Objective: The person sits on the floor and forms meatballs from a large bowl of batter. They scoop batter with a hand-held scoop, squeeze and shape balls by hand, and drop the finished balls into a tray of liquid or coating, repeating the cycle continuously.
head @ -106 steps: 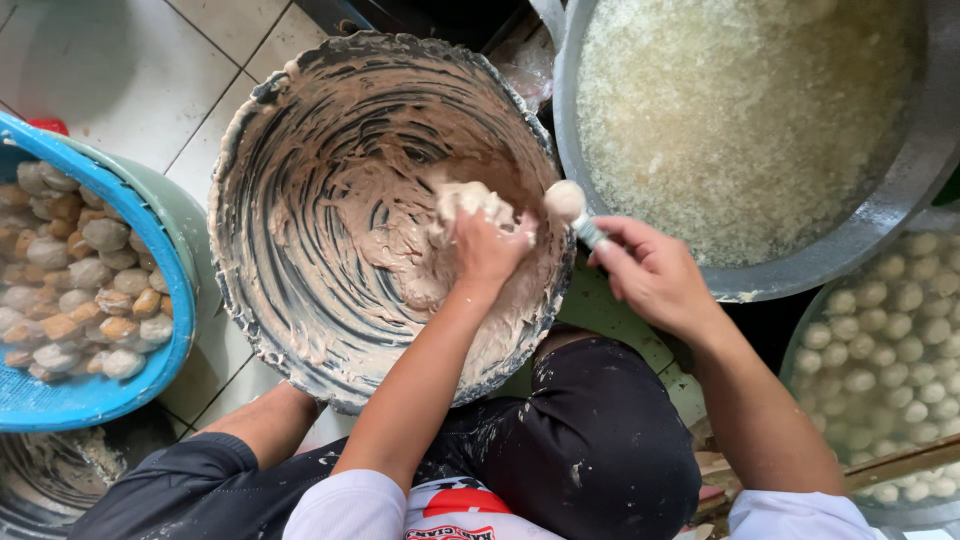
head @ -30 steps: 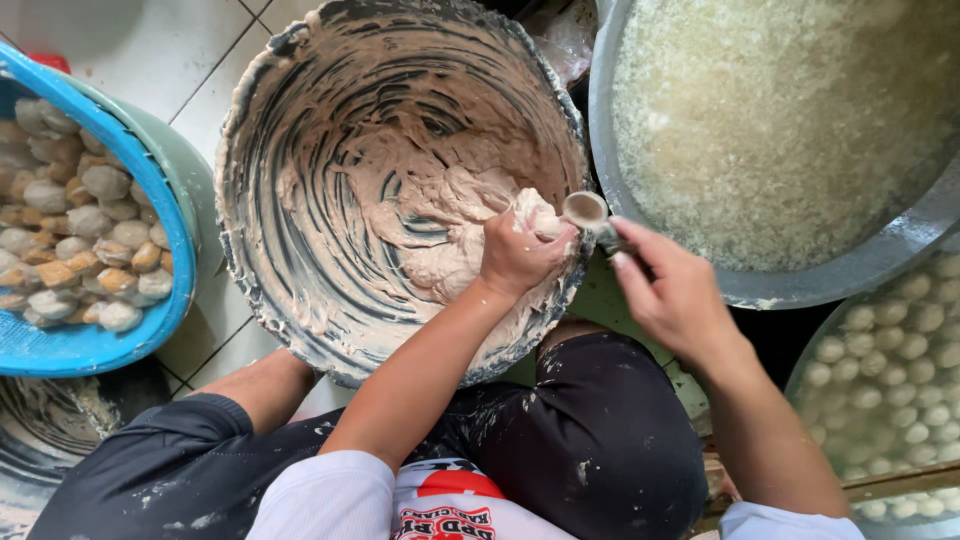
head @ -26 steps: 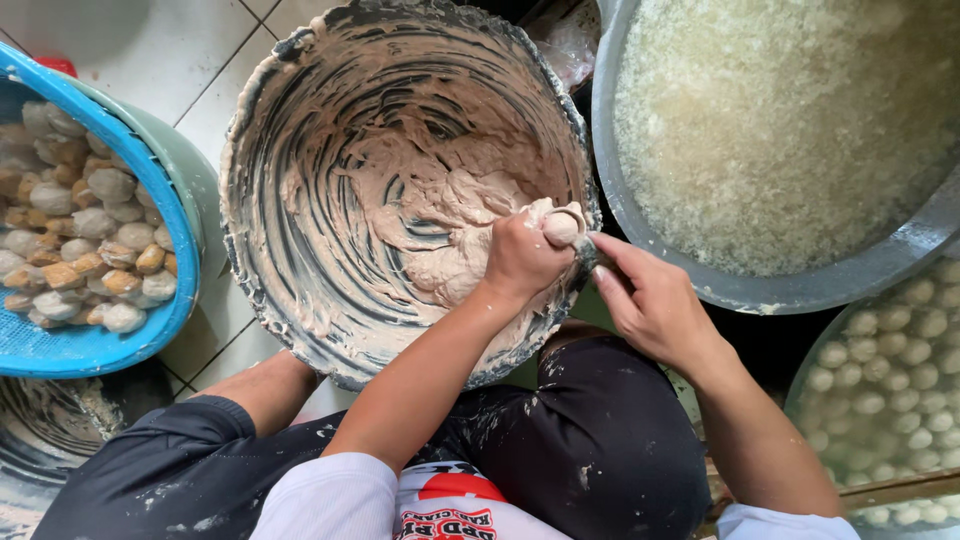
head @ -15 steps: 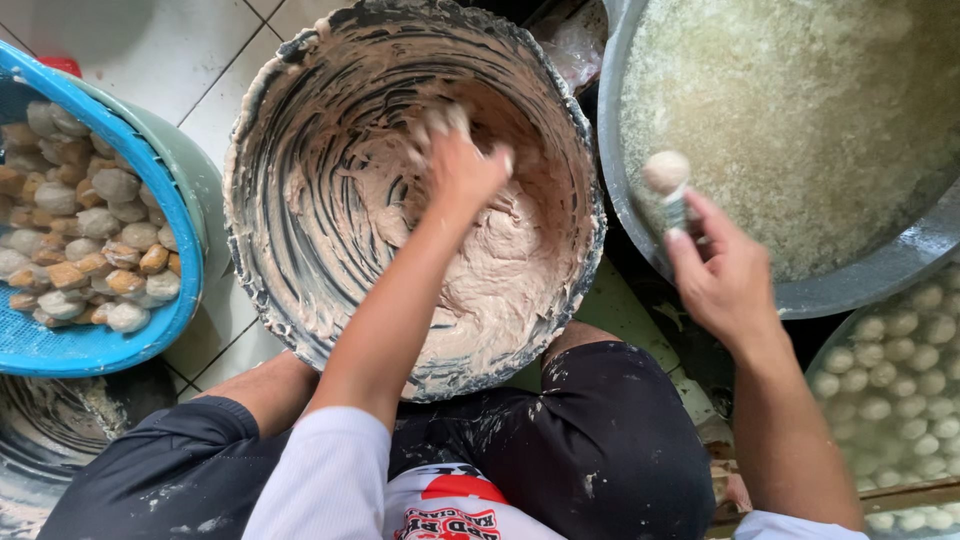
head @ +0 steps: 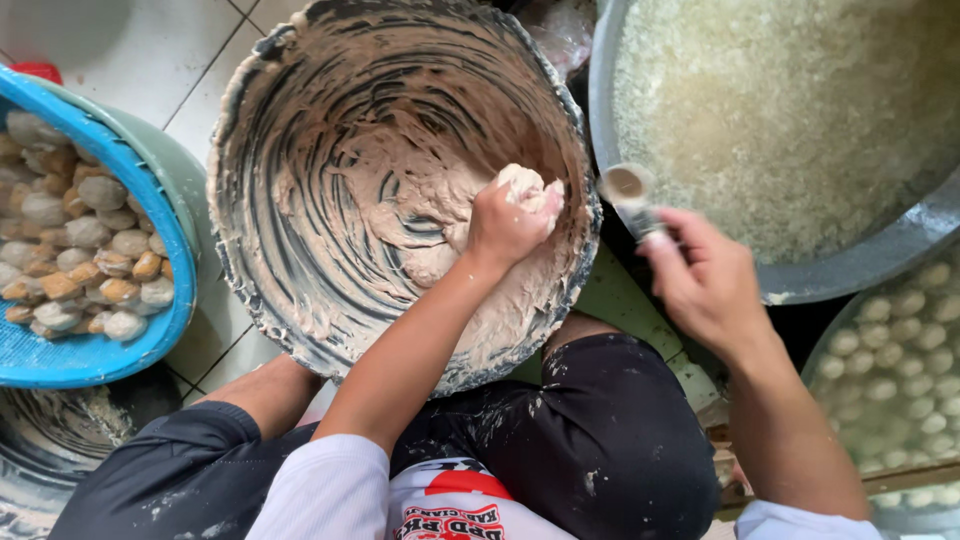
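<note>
Head view: your left hand [head: 510, 222] sits at frame centre inside the paste-smeared basin [head: 300, 110], fingers pressed closed around a lump of pale paste [head: 528, 186] that bulges from the top of the fist. Your right hand [head: 705, 280] is right of centre, outside the basin rim, gripping a small spoon [head: 628, 190]. Spoon handle runs from the hand toward upper left, its bowl just right of the lump, not touching. Spoon is the nearer tool to the lump. A large metal pan of cloudy liquid [head: 870, 262] fills the upper right; a blue basket of balls [head: 150, 180] lies left.
</note>
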### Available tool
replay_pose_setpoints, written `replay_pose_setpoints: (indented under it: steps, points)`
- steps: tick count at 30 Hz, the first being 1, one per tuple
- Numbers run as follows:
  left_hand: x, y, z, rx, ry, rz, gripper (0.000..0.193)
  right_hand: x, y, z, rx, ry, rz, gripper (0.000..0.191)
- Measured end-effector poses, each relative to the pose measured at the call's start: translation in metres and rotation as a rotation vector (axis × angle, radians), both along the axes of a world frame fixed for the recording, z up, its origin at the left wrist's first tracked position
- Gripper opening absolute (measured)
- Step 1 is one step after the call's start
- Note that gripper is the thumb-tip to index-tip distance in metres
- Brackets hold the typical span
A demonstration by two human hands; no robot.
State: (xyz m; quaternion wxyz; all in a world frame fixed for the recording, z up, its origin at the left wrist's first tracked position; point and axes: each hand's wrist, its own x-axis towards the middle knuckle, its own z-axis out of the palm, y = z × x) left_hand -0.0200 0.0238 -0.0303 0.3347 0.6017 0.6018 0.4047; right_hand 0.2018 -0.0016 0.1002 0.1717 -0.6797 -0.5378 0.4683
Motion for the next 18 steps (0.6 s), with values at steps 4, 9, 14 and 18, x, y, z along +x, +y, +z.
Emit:
replay_pose_setpoints:
  steps: [4, 9, 14, 18]
  points:
    - [0.003, -0.013, 0.015, 0.039, -0.15, -0.022, 0.026, -0.022, -0.004, 0.007, 0.236, -0.067, 0.305, 0.037]
    - [0.01, -0.018, 0.013, 0.014, 0.009, -0.073, 0.022, -0.032, -0.005, 0.006, 0.219, 0.045, 0.341, 0.037]
    - [0.006, -0.011, -0.014, -0.196, 0.242, -0.041, 0.025, -0.016, 0.001, -0.007, -0.272, 0.322, 0.1, 0.042]
    - [0.001, -0.011, -0.033, -0.259, 0.306, 0.138, 0.04, 0.003, 0.01, -0.008, 0.029, 0.07, -0.001, 0.046]
